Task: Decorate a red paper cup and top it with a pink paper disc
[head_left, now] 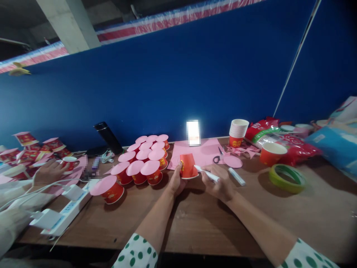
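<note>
My left hand grips a red paper cup turned upside down, its white rim facing the table. In my right hand is a white marker pen, with its tip end close to the cup's right side; I cannot tell whether it touches. A white cap-like stick lies on the table just right of that hand. Behind the cup lies a pink paper sheet, with scissors and a round pink paper disc at its right.
Several upturned red cups topped with pink discs stand to the left. A power strip and a co-worker's hand are farther left. At right are stacked paper cups, a single cup, a tape roll and a red plastic bag.
</note>
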`<state>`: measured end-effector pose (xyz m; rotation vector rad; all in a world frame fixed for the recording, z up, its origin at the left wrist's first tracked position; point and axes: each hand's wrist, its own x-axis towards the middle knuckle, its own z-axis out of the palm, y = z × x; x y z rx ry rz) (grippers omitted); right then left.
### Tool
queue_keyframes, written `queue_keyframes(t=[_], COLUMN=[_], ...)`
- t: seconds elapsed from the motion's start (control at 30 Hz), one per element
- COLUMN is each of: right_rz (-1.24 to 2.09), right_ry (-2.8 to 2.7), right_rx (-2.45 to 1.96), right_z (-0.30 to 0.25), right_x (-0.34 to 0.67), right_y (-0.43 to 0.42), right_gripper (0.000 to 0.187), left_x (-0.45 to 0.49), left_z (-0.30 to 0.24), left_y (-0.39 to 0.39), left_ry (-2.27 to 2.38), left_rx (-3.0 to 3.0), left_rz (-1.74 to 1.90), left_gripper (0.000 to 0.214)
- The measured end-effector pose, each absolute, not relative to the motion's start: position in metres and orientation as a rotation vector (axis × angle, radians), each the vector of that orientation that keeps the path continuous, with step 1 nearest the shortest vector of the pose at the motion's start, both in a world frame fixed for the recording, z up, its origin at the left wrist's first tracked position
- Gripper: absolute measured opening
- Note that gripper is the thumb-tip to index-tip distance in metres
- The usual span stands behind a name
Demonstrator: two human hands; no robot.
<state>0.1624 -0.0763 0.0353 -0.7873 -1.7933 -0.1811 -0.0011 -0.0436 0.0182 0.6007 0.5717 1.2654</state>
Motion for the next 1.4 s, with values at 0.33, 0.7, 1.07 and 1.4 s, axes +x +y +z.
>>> queue_keyframes(t=[0.33, 0.7, 1.07, 1.4], right_rz=[-0.166, -0.098, -0.088, -0.05], right_ry=[-1.801, -1.732, -1.754, -1.832], right_rx=[-0.789, -0.774, -0.762, -0.692], right_z=[0.0346, 0.039, 0.0413, 0.0357], right_x=[0.1623, 0.1602, 0.1583, 0.1573], right_y=[-0.0762, -0.0809, -0.083, -0.081], right_gripper=[0.007, 0.009, 0.01, 0.015], left_x=[-0.0015, -0.0023, -0.0015, 0.0016], left_z=[0.0181, 0.0149, 0.0127, 0.017], left_y=[-0.0431, -0.0409, -0.0407, -0.0422], left_ry=[0.597, 0.596, 0.607, 0.601], left_rx=[0.596, 0.589, 0.614, 0.636], left_rz=[1.27, 1.267, 1.248, 1.203], left_gripper=[0.035, 0.036, 0.04, 0.05])
